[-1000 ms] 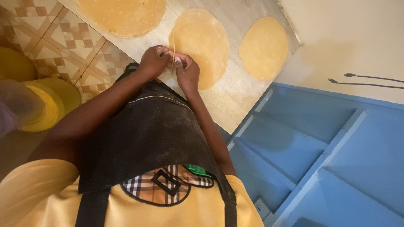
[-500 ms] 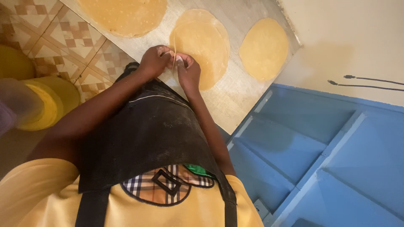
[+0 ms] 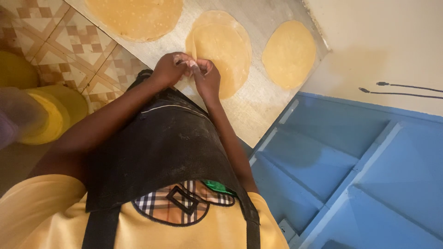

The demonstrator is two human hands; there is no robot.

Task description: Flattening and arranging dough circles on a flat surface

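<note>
My left hand [image 3: 169, 69] and my right hand [image 3: 207, 77] meet at the near edge of a metal worktop [image 3: 258, 106]. Their fingers are pinched together on a small pale piece of dough [image 3: 190, 64]. Just beyond the hands lies a round flat yellow dough sheet [image 3: 221, 48]. A larger flat round [image 3: 136, 17] lies to the left of it and a smaller one [image 3: 289, 53] to the right. I wear a black apron [image 3: 157, 152] over a yellow shirt.
A blue panelled door [image 3: 355, 170] fills the lower right. The patterned tile floor [image 3: 69, 41] shows at the left, with yellow plastic containers [image 3: 50, 115] on it. A cream wall with two dark cables [image 3: 397, 85] stands at the right.
The hands stay together at the worktop's edge, with only small finger movements on the dough piece. The flat rounds have not moved.
</note>
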